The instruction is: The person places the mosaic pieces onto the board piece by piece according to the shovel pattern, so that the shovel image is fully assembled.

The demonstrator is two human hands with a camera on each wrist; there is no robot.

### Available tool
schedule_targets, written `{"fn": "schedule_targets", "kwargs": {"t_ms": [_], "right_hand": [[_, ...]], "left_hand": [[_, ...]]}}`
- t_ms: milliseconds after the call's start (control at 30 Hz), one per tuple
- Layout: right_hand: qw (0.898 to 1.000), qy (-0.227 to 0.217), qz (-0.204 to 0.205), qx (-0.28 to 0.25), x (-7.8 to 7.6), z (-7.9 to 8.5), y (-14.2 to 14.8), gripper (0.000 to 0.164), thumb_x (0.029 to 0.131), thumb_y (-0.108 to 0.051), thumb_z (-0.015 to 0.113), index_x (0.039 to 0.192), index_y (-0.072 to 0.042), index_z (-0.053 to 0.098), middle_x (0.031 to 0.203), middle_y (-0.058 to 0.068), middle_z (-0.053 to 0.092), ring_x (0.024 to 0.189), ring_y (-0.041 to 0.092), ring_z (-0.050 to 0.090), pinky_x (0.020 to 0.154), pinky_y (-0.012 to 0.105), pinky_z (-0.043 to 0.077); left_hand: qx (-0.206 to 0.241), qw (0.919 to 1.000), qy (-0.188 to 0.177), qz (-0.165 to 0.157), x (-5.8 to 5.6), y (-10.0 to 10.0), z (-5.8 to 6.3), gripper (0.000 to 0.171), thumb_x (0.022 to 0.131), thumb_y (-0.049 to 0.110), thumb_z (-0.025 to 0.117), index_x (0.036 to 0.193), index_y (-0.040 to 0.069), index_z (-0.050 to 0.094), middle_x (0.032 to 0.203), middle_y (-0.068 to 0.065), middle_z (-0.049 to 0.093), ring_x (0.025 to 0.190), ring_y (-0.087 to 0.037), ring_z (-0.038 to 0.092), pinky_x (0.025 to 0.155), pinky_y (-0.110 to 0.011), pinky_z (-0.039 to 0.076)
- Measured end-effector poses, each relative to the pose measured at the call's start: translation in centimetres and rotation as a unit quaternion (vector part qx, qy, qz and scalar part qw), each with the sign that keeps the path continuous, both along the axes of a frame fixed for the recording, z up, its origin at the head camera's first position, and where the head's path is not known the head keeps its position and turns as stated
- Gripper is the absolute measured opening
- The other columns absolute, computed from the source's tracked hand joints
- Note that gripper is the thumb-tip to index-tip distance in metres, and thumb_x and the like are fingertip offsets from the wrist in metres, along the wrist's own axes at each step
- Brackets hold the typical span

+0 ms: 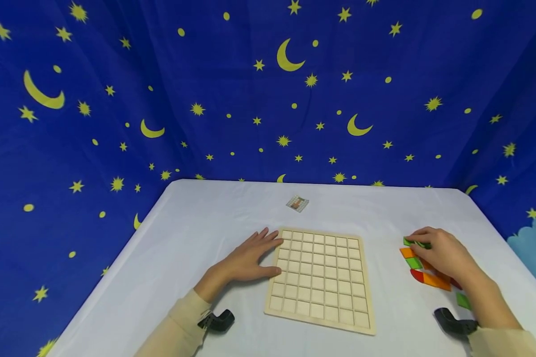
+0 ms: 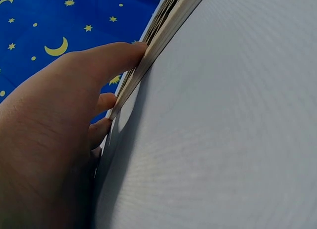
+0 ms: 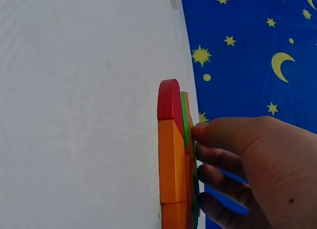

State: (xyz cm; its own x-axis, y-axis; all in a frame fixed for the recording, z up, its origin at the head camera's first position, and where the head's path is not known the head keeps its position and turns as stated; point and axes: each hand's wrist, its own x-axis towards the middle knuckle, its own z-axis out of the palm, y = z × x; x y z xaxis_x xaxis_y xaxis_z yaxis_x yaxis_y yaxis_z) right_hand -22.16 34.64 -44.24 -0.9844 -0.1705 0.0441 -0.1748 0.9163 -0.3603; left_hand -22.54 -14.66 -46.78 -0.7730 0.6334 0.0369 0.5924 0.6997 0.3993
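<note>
A square wooden grid board (image 1: 320, 323) lies on the white table. My left hand (image 1: 245, 260) rests at its left edge with fingers spread; in the left wrist view the thumb (image 2: 121, 58) touches the board's rim (image 2: 157, 48). On the right, my right hand (image 1: 444, 253) is over the far end of a cluster of coloured blocks, thumb and forefinger on either side of a green block (image 1: 423, 245). The hand partly covers the cluster. Nearer me in it are a red rounded block (image 3: 169, 100) and an orange block (image 3: 172, 162).
A small card with a printed grid picture (image 1: 298, 203) lies beyond the board. A separate green block (image 1: 463, 300) is by the right forearm. Black curved wrist mounts (image 1: 221, 321) stick out beside both wrists. Blue star-and-moon cloth (image 1: 250, 89) hangs behind and beside the table.
</note>
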Motion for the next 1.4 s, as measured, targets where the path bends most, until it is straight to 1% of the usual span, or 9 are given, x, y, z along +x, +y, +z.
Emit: {"fn": "schedule_targets", "kwargs": {"t_ms": [133, 267, 367, 533, 800, 1000, 1133, 1267, 1400], "right_hand": [[1.000, 0.013, -0.009, 0.009, 0.1, -0.1, -0.2, 0.036, 0.087, -0.030, 0.071, 0.113, -0.005, 0.072, 0.115, 0.024, 0.060, 0.106, 0.046, 0.051, 0.088, 0.069, 0.038], [0.999, 0.040, -0.008, 0.028, 0.1, 0.0, -0.6, 0.032, 0.087, -0.025, 0.072, 0.111, -0.005, 0.073, 0.113, 0.023, 0.061, 0.105, 0.046, 0.051, 0.087, 0.069, 0.038], [0.998, 0.052, -0.007, 0.039, 0.2, 0.0, -0.7, 0.030, 0.085, -0.024, 0.073, 0.109, -0.006, 0.074, 0.111, 0.022, 0.063, 0.104, 0.045, 0.052, 0.086, 0.068, 0.040], [0.997, 0.063, -0.008, 0.047, 0.2, 0.1, -0.7, 0.027, 0.083, -0.023, 0.074, 0.106, -0.007, 0.075, 0.110, 0.020, 0.064, 0.101, 0.043, 0.054, 0.082, 0.066, 0.043], [0.997, 0.065, -0.008, 0.046, 0.3, -0.1, -0.9, 0.030, 0.084, -0.023, 0.074, 0.109, -0.007, 0.074, 0.108, 0.021, 0.063, 0.097, 0.041, 0.055, 0.080, 0.064, 0.045], [0.998, 0.061, -0.011, 0.025, 0.4, 0.0, -1.5, 0.034, 0.085, -0.025, 0.074, 0.114, -0.006, 0.072, 0.112, 0.022, 0.061, 0.098, 0.041, 0.054, 0.081, 0.064, 0.045], [0.998, 0.060, 0.002, -0.004, 0.3, 0.2, -2.1, 0.035, 0.085, -0.023, 0.073, 0.114, -0.005, 0.071, 0.112, 0.021, 0.061, 0.097, 0.038, 0.056, 0.082, 0.062, 0.046], [0.998, 0.055, 0.021, -0.025, -0.2, 0.4, -2.8, 0.034, 0.084, -0.022, 0.074, 0.113, -0.004, 0.071, 0.108, 0.016, 0.062, 0.090, 0.030, 0.057, 0.078, 0.055, 0.050], [0.998, 0.043, 0.028, -0.039, -0.6, 0.7, -3.5, 0.034, 0.084, -0.023, 0.074, 0.114, -0.006, 0.071, 0.105, 0.011, 0.063, 0.085, 0.024, 0.055, 0.074, 0.045, 0.052]], "left_hand": [[0.007, 0.9999, -0.008, -0.001, 0.1, 0.1, 0.1, 0.082, 0.085, 0.069, 0.053, 0.151, 0.023, 0.034, 0.158, 0.003, 0.019, 0.145, -0.022, 0.006, 0.117, -0.039, 0.006], [0.014, 0.9999, 0.001, -0.002, 0.0, 0.1, 0.1, 0.081, 0.085, 0.069, 0.052, 0.150, 0.023, 0.035, 0.158, 0.001, 0.020, 0.145, -0.024, 0.007, 0.117, -0.042, 0.007], [0.014, 0.9999, 0.004, -0.002, -0.2, 0.1, 0.0, 0.082, 0.085, 0.069, 0.052, 0.150, 0.024, 0.035, 0.157, 0.002, 0.021, 0.145, -0.023, 0.008, 0.117, -0.042, 0.007], [0.016, 0.9998, 0.002, -0.006, -0.4, 0.2, -0.1, 0.082, 0.085, 0.070, 0.052, 0.150, 0.024, 0.035, 0.158, 0.004, 0.020, 0.145, -0.023, 0.007, 0.117, -0.042, 0.007], [0.018, 0.9998, 0.006, -0.001, -0.2, 0.0, -0.1, 0.082, 0.084, 0.071, 0.052, 0.150, 0.024, 0.036, 0.157, 0.004, 0.021, 0.145, -0.022, 0.008, 0.117, -0.042, 0.008], [0.023, 0.9997, 0.005, -0.002, 0.1, -0.1, -0.3, 0.083, 0.083, 0.072, 0.052, 0.150, 0.025, 0.037, 0.157, 0.004, 0.022, 0.145, -0.022, 0.008, 0.116, -0.043, 0.009], [0.023, 0.9997, 0.007, -0.001, 0.1, -0.1, -0.2, 0.081, 0.084, 0.071, 0.052, 0.150, 0.026, 0.036, 0.157, 0.004, 0.023, 0.145, -0.022, 0.008, 0.116, -0.043, 0.009], [0.023, 0.9997, 0.005, 0.002, 0.2, -0.1, -0.1, 0.081, 0.084, 0.070, 0.053, 0.150, 0.025, 0.037, 0.157, 0.004, 0.022, 0.145, -0.022, 0.008, 0.117, -0.042, 0.008], [0.021, 0.9997, 0.008, 0.004, 0.1, -0.1, -0.1, 0.081, 0.084, 0.070, 0.053, 0.150, 0.025, 0.037, 0.157, 0.004, 0.023, 0.145, -0.022, 0.008, 0.117, -0.041, 0.008]]}}
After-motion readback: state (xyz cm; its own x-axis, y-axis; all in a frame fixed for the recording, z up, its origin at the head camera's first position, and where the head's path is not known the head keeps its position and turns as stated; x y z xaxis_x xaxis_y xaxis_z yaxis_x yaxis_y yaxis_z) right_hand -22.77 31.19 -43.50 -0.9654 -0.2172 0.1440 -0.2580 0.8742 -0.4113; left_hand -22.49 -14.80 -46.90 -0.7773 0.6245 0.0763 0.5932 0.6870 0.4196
